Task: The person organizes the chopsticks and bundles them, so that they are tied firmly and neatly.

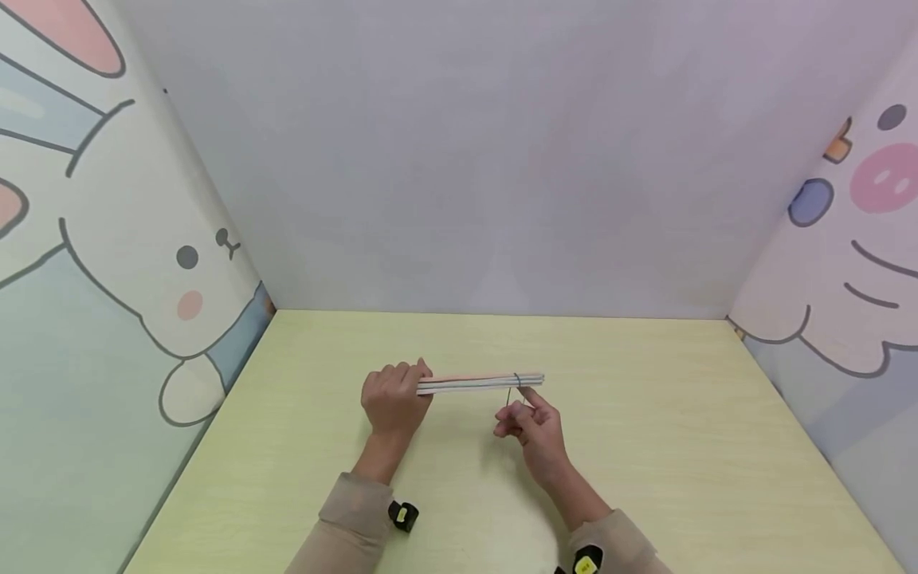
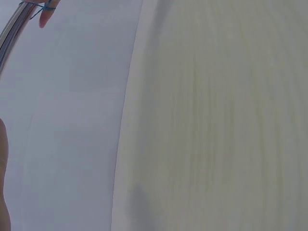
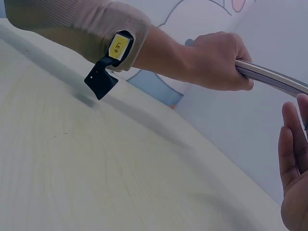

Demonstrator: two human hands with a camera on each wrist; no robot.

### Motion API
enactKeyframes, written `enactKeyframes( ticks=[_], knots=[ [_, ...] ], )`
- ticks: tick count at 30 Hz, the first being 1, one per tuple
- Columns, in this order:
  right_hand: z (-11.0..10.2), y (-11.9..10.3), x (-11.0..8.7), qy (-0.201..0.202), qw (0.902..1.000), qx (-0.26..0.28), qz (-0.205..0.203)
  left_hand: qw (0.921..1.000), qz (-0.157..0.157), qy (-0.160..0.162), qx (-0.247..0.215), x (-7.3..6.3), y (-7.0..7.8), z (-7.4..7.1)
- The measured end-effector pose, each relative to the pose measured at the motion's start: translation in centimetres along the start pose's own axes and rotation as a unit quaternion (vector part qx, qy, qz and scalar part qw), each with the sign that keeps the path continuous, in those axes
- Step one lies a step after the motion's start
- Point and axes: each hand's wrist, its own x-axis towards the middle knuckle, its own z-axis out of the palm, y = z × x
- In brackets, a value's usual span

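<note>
A bundle of slim, pale sticks [image 1: 473, 383], white with a pinkish one at the back, lies level above the table. My left hand [image 1: 393, 399] grips its left end in a fist, hiding that end. Around the bundle near the right end runs a thin teal band [image 1: 517, 379], stretched downward in two strands. My right hand [image 1: 534, 430] pinches the band below the sticks, its index finger reaching up to their underside. In the left wrist view the band [image 2: 36, 6] crosses itself beside a fingertip. The right wrist view shows the sticks [image 3: 272, 78] leaving the left fist.
Beneath both hands spreads a pale yellow wood-grain table [image 1: 681, 430]. A plain grey-white wall [image 1: 459, 159] stands at its back edge. Side panels carry cartoon animals, a rabbit [image 1: 143, 255] at left and a pig [image 1: 861, 239] at right. Black camera mounts [image 1: 404, 516] sit on the wrists.
</note>
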Motion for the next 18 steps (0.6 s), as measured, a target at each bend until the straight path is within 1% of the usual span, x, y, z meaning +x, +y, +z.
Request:
enactKeyframes(
  ticks=[3, 7, 12, 15, 18],
  knots=[
    [-0.16, 0.07, 0.02, -0.004, 0.9996, 0.027, -0.012, 0.9999, 0.007, 0.009, -0.004, -0.06, -0.08, 0.0],
    [-0.4, 0.15, -0.01, -0.008, 0.998, 0.06, -0.02, 0.9998, 0.011, 0.012, -0.006, -0.14, -0.23, 0.02],
    [-0.73, 0.2, 0.02, -0.036, 0.9936, 0.102, -0.035, 0.9998, 0.011, 0.016, -0.01, -0.21, -0.43, 0.03],
    [-0.86, 0.16, 0.03, -0.049, 0.9914, 0.116, -0.037, 0.9997, 0.013, 0.016, -0.012, -0.28, -0.52, 0.03],
    [-0.92, 0.01, 0.07, -0.054, 0.9902, 0.123, -0.037, 0.9996, 0.015, 0.019, -0.013, -0.37, -0.6, 0.03]
  ],
)
